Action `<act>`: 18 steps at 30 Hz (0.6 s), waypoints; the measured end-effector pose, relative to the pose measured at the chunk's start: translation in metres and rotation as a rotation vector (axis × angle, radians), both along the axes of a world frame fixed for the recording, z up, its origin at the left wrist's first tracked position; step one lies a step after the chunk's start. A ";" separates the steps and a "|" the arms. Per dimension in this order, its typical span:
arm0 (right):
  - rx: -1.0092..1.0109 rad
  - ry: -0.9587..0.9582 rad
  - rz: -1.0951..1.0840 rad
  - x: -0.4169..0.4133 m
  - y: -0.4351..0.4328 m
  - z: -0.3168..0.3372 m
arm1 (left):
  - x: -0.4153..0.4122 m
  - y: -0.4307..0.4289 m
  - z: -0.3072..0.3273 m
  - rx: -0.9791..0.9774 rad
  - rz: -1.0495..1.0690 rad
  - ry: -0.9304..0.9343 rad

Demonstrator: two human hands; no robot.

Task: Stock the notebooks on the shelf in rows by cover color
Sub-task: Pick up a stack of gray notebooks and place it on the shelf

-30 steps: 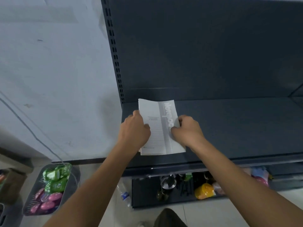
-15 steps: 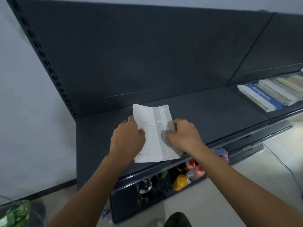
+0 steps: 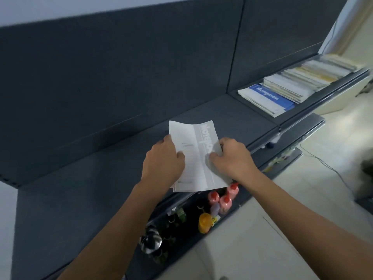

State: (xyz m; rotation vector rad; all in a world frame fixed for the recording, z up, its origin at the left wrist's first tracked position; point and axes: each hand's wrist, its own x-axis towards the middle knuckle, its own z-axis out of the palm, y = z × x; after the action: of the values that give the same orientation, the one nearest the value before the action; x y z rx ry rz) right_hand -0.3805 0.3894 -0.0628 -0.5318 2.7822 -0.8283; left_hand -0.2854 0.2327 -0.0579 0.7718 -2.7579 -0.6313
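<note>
Notebooks moved rightward between left hand, right hand.

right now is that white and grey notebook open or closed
Closed: the white and grey notebook shows its printed cover, no pages spread; left hand and right hand grip it.

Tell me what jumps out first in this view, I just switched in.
First, the pale grey notebook stack at centre, gripped by the left hand and the right hand over the front edge of the dark shelf. Next, the overlapping row of notebooks in the bay to the right, with a blue cover nearest. Below the stack stand pink bottles with red caps.
</note>
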 end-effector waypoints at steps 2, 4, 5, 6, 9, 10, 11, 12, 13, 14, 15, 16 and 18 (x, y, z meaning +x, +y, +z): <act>-0.020 0.001 -0.012 -0.022 0.026 -0.004 | -0.027 0.022 -0.003 -0.011 -0.016 -0.010; -0.032 0.000 -0.029 -0.041 0.052 -0.008 | -0.051 0.045 -0.006 -0.020 -0.026 -0.020; -0.039 -0.001 -0.044 -0.050 0.065 -0.009 | -0.061 0.057 -0.008 -0.020 -0.036 -0.023; -0.046 -0.005 -0.061 -0.059 0.077 -0.011 | -0.071 0.069 -0.008 -0.017 -0.048 -0.023; -0.037 -0.012 -0.097 -0.083 0.111 -0.014 | -0.096 0.101 -0.007 0.004 -0.085 -0.016; -0.041 -0.011 -0.107 -0.091 0.120 -0.014 | -0.106 0.110 -0.006 0.002 -0.095 -0.014; -0.049 -0.007 -0.116 -0.099 0.128 -0.014 | -0.115 0.118 -0.004 -0.008 -0.106 -0.013; -0.056 0.002 -0.126 -0.107 0.136 -0.013 | -0.125 0.126 -0.001 -0.019 -0.117 -0.008; -0.059 0.008 -0.137 -0.115 0.142 -0.011 | -0.134 0.132 0.001 -0.024 -0.131 -0.004; -0.061 0.008 -0.146 -0.123 0.149 -0.010 | -0.144 0.138 0.004 -0.025 -0.145 0.002; -0.064 0.003 -0.155 -0.131 0.155 -0.008 | -0.154 0.144 0.006 -0.022 -0.159 0.004; -0.064 -0.003 -0.165 -0.139 0.161 -0.008 | -0.164 0.148 0.007 -0.020 -0.172 0.005; -0.063 -0.005 -0.181 -0.155 0.173 -0.007 | -0.187 0.157 0.009 -0.019 -0.192 0.002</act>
State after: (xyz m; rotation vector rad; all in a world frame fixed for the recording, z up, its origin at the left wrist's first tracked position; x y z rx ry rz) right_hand -0.5359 0.5624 -0.0699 -0.2901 2.8392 -0.9543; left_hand -0.4726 0.3896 -0.0487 0.5054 -2.8542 -0.6387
